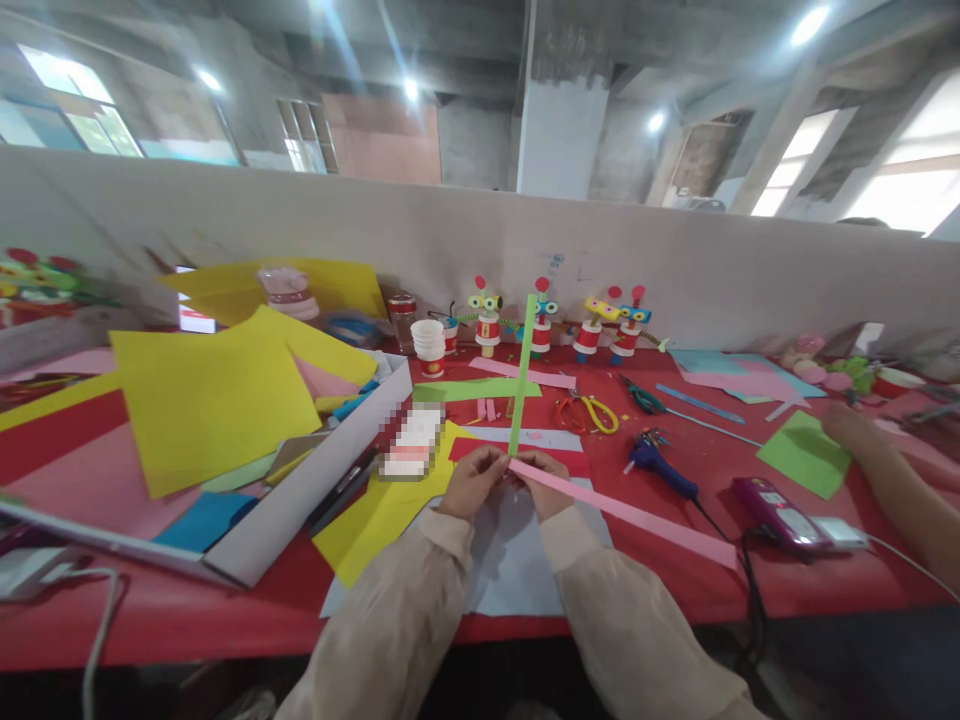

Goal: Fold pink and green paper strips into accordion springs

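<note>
Stretching in over the near edge of the red desk (277, 615) in beige sleeves (397, 600), and right above a pale grey sheet (517, 590)! Close together now with the left grip (471, 482) and the right grip (547, 482), pinching with both at the meeting ends of a green strip (523, 375) and a pink strip (637, 512). Pointing almost straight up with the green, sloping away across the right grip and out over the desk with the pink. Cannot tell exactly, behind that pink end, how to sort finger from finger.

Over to the left: crumpled-edged yellow paper (367, 530) partly on the grey sheet, then a white box (322, 480) full of coloured sheets. Straight ahead, past red-and-yellow-handled pliers (600, 415), on to a stack of paper cups (429, 345) and a row of little cup figures (540, 330) near the pale partition (450, 235). To the right, a blue glue gun (664, 470), a purple device (776, 512) and, touching a green sheet (802, 455), a co-worker's hand (847, 430).
</note>
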`<state>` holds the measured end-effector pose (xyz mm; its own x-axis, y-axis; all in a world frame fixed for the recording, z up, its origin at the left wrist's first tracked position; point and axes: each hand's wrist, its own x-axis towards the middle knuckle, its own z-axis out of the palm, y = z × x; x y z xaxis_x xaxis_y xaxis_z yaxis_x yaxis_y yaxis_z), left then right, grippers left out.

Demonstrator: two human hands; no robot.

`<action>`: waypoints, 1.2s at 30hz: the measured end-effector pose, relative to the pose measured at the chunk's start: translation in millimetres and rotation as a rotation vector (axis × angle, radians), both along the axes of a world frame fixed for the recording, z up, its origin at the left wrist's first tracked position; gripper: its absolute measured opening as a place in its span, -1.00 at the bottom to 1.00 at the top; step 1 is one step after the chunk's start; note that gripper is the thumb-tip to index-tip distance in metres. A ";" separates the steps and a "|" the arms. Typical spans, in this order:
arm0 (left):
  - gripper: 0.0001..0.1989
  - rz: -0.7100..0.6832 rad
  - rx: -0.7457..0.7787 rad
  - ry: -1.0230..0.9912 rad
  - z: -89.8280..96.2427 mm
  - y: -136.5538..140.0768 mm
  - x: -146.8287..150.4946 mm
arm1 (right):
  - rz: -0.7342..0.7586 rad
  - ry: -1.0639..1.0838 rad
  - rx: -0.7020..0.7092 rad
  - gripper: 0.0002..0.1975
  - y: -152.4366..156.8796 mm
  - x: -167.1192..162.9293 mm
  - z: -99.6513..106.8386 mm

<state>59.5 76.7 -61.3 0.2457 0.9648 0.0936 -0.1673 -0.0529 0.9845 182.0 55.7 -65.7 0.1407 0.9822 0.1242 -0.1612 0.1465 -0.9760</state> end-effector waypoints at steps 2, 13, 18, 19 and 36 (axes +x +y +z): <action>-0.63 0.020 0.010 0.007 -1.1 0.3 0.3 | -0.006 -0.003 0.011 -0.82 -1.3 -0.8 0.5; -0.66 0.119 0.010 -0.006 -0.8 -1.4 -0.3 | 0.002 -0.057 0.036 -0.83 -6.7 -5.9 2.8; -0.63 0.094 -0.033 -0.101 0.1 0.7 -0.9 | 0.015 0.020 -0.023 -0.74 -4.0 -6.1 1.2; -0.64 0.080 -0.042 -0.115 0.7 0.6 -1.1 | 0.018 0.033 -0.033 -0.74 -3.5 -5.7 0.8; -0.79 0.108 -0.193 -0.267 12.1 -7.4 1.6 | -0.014 0.023 -0.017 -0.82 -2.7 0.3 2.1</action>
<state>61.1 69.3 -49.2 0.1328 0.9901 -0.0457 -0.4242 0.0985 0.9002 182.3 53.0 -63.7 0.1570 0.9821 0.1042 -0.1821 0.1325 -0.9743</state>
